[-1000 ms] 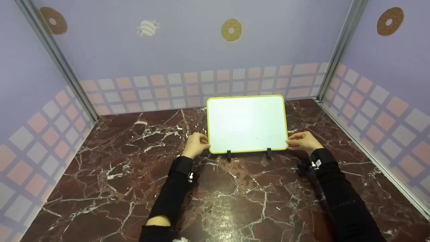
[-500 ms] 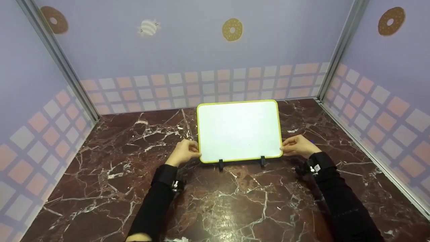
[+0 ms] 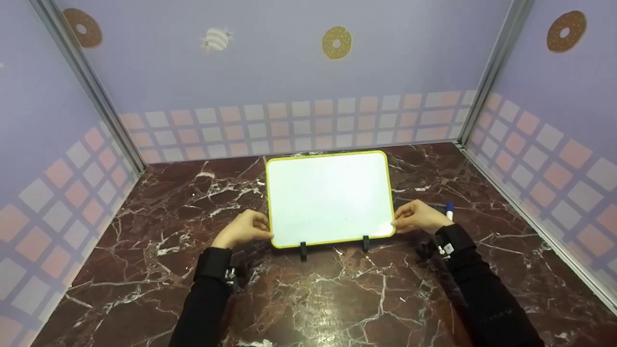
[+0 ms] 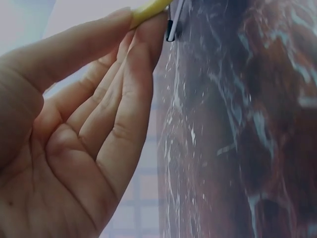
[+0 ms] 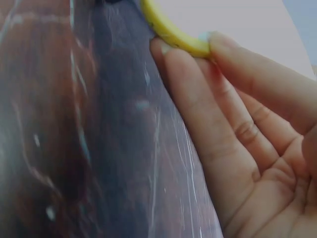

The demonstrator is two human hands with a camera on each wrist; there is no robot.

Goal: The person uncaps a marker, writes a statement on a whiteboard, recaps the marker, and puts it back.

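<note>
A small whiteboard [image 3: 328, 197] with a yellow frame stands tilted back in the head view, two black feet [image 3: 303, 251] under its lower edge. My left hand [image 3: 245, 228] pinches the frame near the lower left corner. At the lower right corner my right hand [image 3: 420, 216] pinches the frame between thumb and fingers. The left wrist view has the yellow frame [image 4: 148, 12] between the thumb and fingertips. In the right wrist view the rounded yellow corner [image 5: 173, 34] is held the same way.
A marker [image 3: 449, 210] with a blue cap lies just beyond my right wrist, partly hidden. The dark red marbled tabletop [image 3: 159, 270] is bounded by lilac panels [image 3: 270, 62] at the back and sides.
The whiteboard has come nearer to me and shifted left, both hands moving with it and keeping their hold. The blue-capped marker has come into sight behind the right hand.
</note>
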